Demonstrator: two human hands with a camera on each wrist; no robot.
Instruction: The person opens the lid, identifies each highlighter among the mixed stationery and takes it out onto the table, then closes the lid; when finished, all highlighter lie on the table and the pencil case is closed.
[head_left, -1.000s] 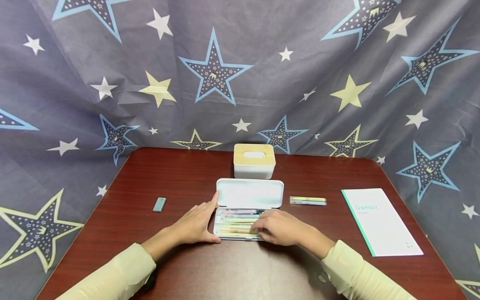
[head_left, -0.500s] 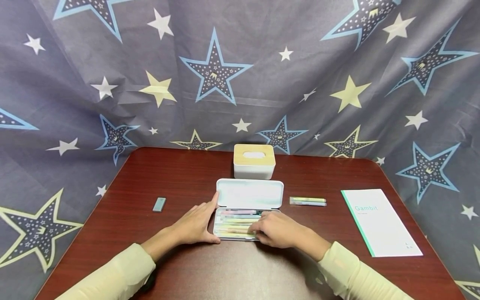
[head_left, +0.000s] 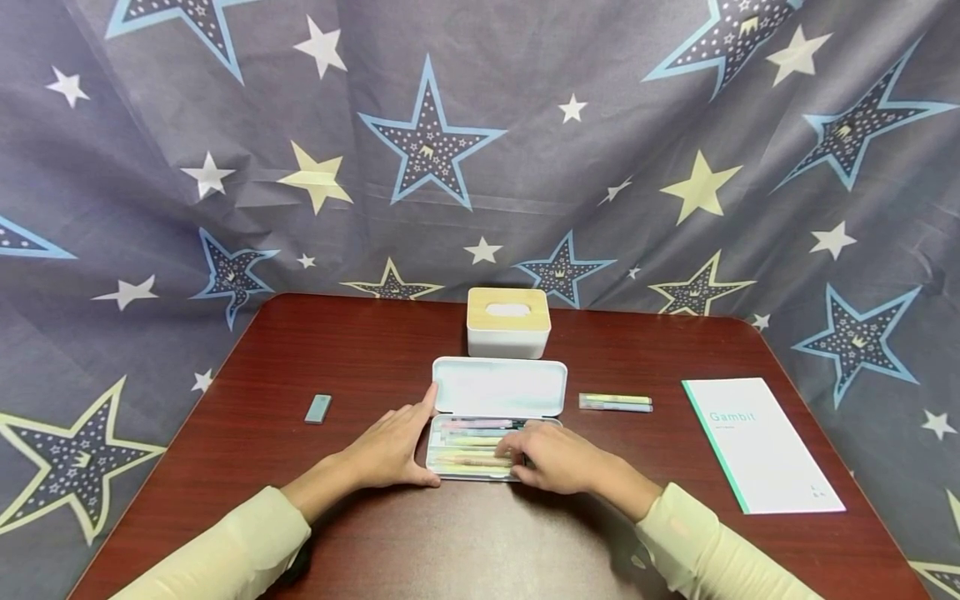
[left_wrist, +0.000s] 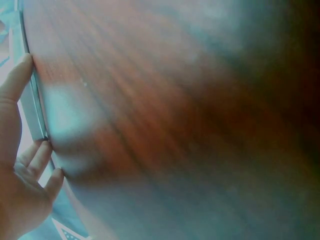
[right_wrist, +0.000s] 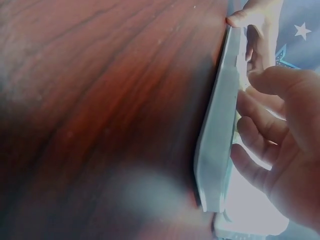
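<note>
A pale pencil case [head_left: 500, 387] lies on the table, its lid tipped back and its tray facing the person. Several pens and pencils [head_left: 468, 460] in pastel colours lie lengthwise in the tray. My left hand [head_left: 393, 447] steadies the case's left end, thumb at the front corner and index finger up by the lid. In the left wrist view its fingertips touch the case's edge. Over the right half of the tray is my right hand [head_left: 562, 457], fingers loosely bent among the pens, with no pen visible in its grasp. It hides the pens' right ends.
Behind the case stands a tissue box [head_left: 508, 333] with a wooden top. A clear-ended pack of two pens [head_left: 616, 403] lies to the right, and farther right a white notebook [head_left: 765, 446]. A small grey-blue eraser-like block [head_left: 318, 409] lies at the left of the table [head_left: 360, 333].
My right hand has shifted slightly left over the tray, and its fingers have since lifted and spread a little from the pens. The left hand and the case have stayed put.
</note>
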